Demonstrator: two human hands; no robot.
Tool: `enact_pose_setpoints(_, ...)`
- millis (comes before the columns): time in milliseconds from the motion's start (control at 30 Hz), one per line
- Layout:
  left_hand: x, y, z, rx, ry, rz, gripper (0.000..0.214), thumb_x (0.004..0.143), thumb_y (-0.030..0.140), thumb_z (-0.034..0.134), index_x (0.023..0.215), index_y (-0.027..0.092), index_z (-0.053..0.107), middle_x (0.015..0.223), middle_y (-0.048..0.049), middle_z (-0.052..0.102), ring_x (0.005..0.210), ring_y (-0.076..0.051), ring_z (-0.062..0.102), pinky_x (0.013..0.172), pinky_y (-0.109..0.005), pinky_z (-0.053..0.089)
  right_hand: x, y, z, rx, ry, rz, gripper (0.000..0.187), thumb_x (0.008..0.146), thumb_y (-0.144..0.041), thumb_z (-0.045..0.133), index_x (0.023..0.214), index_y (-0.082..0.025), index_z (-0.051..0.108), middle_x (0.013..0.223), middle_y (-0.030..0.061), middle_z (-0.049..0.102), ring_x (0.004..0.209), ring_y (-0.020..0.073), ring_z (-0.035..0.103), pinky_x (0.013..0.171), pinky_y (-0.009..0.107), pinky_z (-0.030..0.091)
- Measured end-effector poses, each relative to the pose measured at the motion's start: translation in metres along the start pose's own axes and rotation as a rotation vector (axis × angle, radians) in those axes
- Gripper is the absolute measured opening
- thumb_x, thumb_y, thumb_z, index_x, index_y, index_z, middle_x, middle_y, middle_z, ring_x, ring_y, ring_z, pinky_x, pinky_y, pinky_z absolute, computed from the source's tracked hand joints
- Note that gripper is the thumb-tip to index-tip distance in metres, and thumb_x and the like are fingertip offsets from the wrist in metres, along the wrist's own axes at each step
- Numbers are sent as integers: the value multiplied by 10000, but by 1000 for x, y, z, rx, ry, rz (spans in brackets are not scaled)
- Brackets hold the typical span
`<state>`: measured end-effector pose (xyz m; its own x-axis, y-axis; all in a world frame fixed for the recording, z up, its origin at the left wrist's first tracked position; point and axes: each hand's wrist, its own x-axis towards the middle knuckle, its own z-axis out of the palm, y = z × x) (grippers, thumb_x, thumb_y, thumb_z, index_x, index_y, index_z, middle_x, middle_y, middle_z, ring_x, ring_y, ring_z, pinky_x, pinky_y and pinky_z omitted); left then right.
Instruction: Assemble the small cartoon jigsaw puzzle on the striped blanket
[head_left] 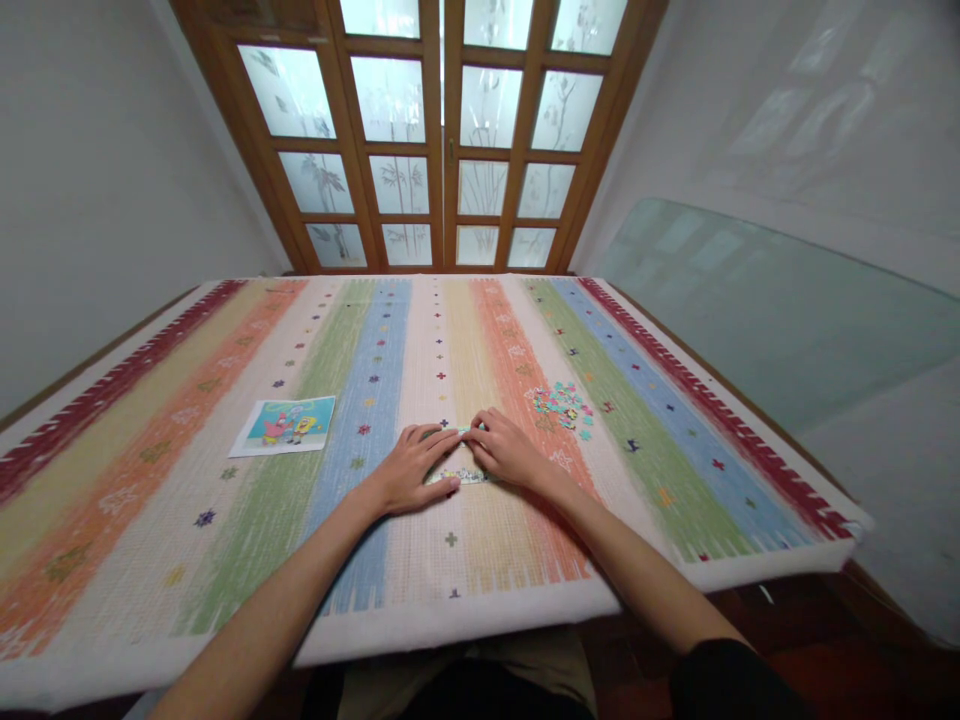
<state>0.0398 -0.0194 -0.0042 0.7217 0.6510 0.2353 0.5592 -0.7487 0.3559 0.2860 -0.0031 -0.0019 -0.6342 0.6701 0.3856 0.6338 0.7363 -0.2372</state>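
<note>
In front of me on the striped cloth lies a small puzzle frame (469,477), partly covered by my hands. My left hand (411,468) rests at its left side with the fingers stretched out and the thumb apart, at the lower edge. My right hand (504,447) is at the upper right of the frame, its thumb and fingers pinched together. A small bluish puzzle piece (463,432) shows at its fingertips, close to the left fingertips. A loose pile of jigsaw pieces (561,400), mostly turquoise with some pink and yellow, lies to the right.
A printed cartoon picture card (289,427) lies flat on the left. The striped tablecloth (360,560) covers the wide table up to its near edge. Wooden glass-paned doors (442,150) stand beyond the far edge, and a glass sheet (750,330) leans against the right wall.
</note>
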Motion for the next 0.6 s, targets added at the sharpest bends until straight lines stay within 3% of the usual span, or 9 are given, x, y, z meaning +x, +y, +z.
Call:
enact_pose_setpoints(233,0,1,-1,34,-2,14,638,986,553,566,1514,199,507,1484,-142,573,1376,-362,458,1152,-574,346,0,-1,0,12,-13,12,226,973,-155,548,1059,-154,757,998,118,630,956,241,546,856,367,472)
enact_pose_setpoints(367,1,1,-2,28,-6,3,620,983,557,566,1492,206,531,1491,-131,570,1373,-361,458,1155,-576,344,-1,12,-8,70,6,70,219,972,-192,563,1070,-160,757,1009,106,642,972,232,572,883,365,472)
enact_pose_setpoints(467,1,0,-2,14,-6,6,607,981,560,567,1482,218,542,1493,-124,569,1371,-363,460,1155,-585,342,-7,38,-27,87,68,216,204,959,-211,566,994,-158,760,976,101,657,934,228,594,873,361,473)
enact_pose_setpoints(600,1,-1,-2,6,-4,5,602,974,558,577,1472,221,547,1491,-123,572,1369,-365,465,1150,-586,350,-25,81,-58,-56,123,523,155,869,-197,605,865,-168,757,937,107,672,956,259,610,879,367,463)
